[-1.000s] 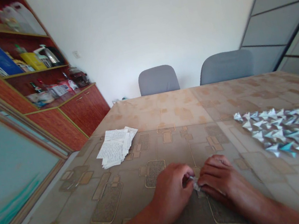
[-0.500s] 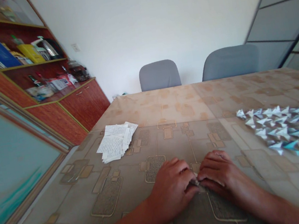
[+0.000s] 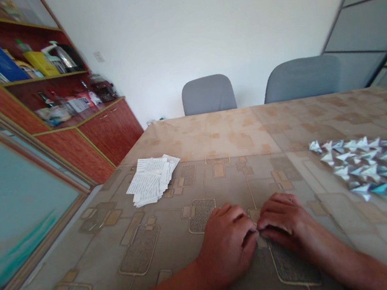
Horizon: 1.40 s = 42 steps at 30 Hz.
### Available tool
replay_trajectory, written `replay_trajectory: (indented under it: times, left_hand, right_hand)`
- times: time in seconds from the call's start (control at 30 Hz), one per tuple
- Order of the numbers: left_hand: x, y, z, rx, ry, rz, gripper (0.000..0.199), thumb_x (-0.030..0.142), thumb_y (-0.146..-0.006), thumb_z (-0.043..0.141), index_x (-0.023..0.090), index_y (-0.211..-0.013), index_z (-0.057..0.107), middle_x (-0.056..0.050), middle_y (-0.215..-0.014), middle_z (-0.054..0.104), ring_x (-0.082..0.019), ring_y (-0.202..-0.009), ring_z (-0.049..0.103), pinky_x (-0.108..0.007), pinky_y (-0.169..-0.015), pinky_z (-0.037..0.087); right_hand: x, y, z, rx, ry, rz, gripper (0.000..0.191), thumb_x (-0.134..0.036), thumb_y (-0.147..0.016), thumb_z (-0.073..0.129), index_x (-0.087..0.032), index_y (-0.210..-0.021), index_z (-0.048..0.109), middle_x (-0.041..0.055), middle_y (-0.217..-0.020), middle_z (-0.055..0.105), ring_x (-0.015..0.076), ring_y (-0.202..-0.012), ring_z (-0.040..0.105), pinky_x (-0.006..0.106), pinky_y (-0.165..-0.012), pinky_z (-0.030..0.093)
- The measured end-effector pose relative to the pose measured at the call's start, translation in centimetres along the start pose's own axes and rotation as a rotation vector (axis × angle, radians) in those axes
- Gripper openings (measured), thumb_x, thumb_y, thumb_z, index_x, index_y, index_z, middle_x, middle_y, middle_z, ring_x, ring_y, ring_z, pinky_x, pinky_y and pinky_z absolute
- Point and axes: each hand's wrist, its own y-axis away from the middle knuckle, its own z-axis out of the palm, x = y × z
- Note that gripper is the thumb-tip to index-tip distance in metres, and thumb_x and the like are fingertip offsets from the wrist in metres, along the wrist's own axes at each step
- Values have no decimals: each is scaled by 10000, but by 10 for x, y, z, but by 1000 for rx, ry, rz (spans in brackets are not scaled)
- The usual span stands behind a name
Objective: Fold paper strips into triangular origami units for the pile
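Note:
Both hands meet over the patterned tablecloth (image 3: 173, 241), low in the middle of the head view. My left hand (image 3: 229, 243) is closed, its thumb and index finger pinched together. Facing it, my right hand (image 3: 283, 219) is also closed in a pinch, fingertips touching or almost touching those of the left. Between the fingertips is a small folded piece of paper, now almost wholly hidden by the fingers. To the right stand rows of small folded paper cranes (image 3: 370, 170), whitish, one of them teal. A loose stack of printed paper slips (image 3: 151, 182) lies to the left.
Two grey chairs (image 3: 208, 95) stand behind the far table edge, against a white wall. A reddish wooden cabinet (image 3: 112, 127) with a kettle (image 3: 65, 58), bottles and boxes on its shelves is at the left. A glazed panel (image 3: 18, 203) runs along the table's left side.
The fingertips have closed in, covering the small bit of paper that showed between them before. The view has shifted slightly; the slips and cranes lie as before.

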Motion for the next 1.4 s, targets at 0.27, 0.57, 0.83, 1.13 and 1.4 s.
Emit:
replay_trajectory:
  times: [0.27, 0.57, 0.83, 1.13, 1.4]
  left_hand:
    - [0, -5, 2, 42, 130, -139, 85, 137, -751, 678, 170, -715, 609, -10, -797, 596, -180, -824, 536, -285, -717, 356]
    - [-1, -7, 1, 76, 175, -177, 96, 92, -710, 671, 166, -719, 611, 2, -765, 607, -167, -788, 542, -275, -710, 370]
    - [-4, -10, -1, 57, 149, -178, 101, 91, -715, 673, 166, -680, 615, -10, -776, 601, -171, -792, 549, -266, -697, 384]
    - [-6, -9, 5, 87, 86, -142, 139, 78, -677, 664, 175, -677, 565, -2, -782, 585, -169, -787, 524, -268, -691, 365]
    - [-5, -8, 6, 95, 85, -151, 152, 68, -666, 630, 178, -658, 526, -2, -780, 583, -171, -789, 522, -271, -698, 360]
  right_hand:
    - [1, -2, -2, -27, -16, 102, 117, -153, -848, 652, -230, -760, 650, 2, -776, 643, 197, -819, 575, 331, -747, 376]
    - [3, -4, 5, -19, 64, 115, 137, -91, -789, 664, -214, -750, 618, -1, -776, 623, 199, -803, 550, 329, -738, 361]
    - [0, -6, 6, -8, 90, 121, 151, -84, -760, 675, -208, -733, 593, -7, -749, 609, 195, -775, 527, 311, -714, 330]
    - [2, -5, 7, -32, 108, 115, 147, -107, -783, 681, -211, -752, 582, -4, -761, 603, 205, -789, 518, 326, -725, 335]
    - [8, -3, 3, -86, 20, 98, 139, -194, -922, 556, -210, -786, 581, 14, -794, 607, 200, -800, 529, 336, -736, 378]
